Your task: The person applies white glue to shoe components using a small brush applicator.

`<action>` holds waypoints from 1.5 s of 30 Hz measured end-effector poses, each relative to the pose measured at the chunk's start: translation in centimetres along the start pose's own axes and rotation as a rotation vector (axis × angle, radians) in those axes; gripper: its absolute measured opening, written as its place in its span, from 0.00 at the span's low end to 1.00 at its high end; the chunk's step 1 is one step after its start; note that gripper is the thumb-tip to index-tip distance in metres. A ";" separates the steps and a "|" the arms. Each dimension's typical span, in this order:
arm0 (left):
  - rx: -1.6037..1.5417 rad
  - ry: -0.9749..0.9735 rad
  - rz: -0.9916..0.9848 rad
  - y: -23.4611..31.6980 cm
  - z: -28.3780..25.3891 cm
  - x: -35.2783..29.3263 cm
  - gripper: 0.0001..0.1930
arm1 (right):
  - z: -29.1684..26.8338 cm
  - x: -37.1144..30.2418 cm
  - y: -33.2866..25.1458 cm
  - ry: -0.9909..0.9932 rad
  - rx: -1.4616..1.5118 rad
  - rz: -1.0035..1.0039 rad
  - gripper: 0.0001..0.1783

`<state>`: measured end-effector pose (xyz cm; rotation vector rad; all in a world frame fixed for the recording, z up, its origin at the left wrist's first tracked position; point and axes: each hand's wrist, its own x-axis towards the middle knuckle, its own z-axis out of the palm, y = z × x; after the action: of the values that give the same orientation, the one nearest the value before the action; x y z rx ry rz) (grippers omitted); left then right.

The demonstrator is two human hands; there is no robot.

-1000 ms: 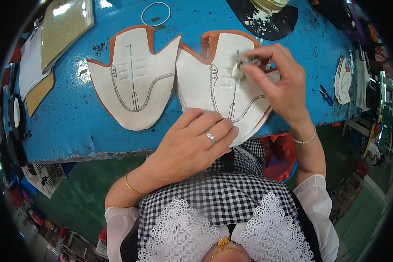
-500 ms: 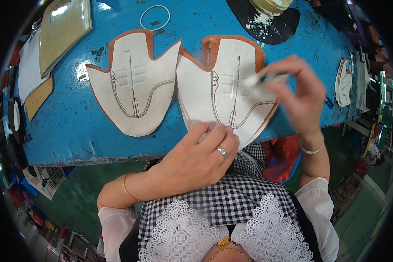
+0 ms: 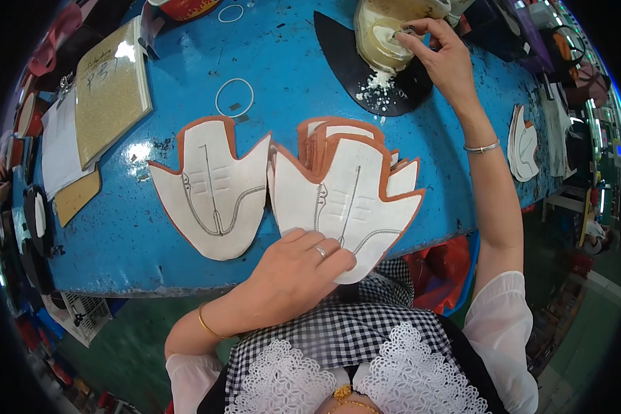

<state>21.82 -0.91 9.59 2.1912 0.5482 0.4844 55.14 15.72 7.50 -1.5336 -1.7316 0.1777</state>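
My left hand (image 3: 298, 270) is closed on the near edge of a white shoe-upper piece (image 3: 376, 200) with stitched lines and a rust-coloured border. That piece lies fanned out on top of a stack of similar pieces (image 3: 401, 181). To the left another matching shoe-upper piece (image 3: 238, 203) lies flat. At the far right my right hand (image 3: 443, 52) pinches a small applicator (image 3: 406, 31), mostly hidden by the fingers, over the mouth of a cream-coloured pot (image 3: 379, 56) holding white paste.
White crumbs (image 3: 379, 84) lie on a black sheet (image 3: 338, 58) under the pot. A white ring (image 3: 234, 98) and a gold-covered notebook (image 3: 110, 90) rest on the blue table (image 3: 186, 269). More cut pieces (image 3: 523, 143) lie at the right edge; a red bag (image 3: 440, 276) is below the table's edge.
My right hand has moved from the top shoe-upper piece up to the paste pot, the applicator still in it. The top piece now sits shifted toward me, showing more of the stack behind it.
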 end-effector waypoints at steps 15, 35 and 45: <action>0.721 1.187 -0.044 0.6 -7.0 -5.2 0.17 | -2.8 -3.6 -4.5 0.031 0.026 -0.068 0.10; 0.329 0.170 0.130 -0.3 3.0 -1.4 0.22 | -0.9 -12.6 -11.9 -0.351 0.118 -0.043 0.12; 0.381 0.093 0.110 0.6 2.6 -1.0 0.19 | -2.5 -13.5 -12.0 -0.475 0.164 -0.169 0.11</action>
<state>22.41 -3.39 8.34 2.5828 0.6120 0.5807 46.69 -0.24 9.96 -1.2840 -2.1423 0.6226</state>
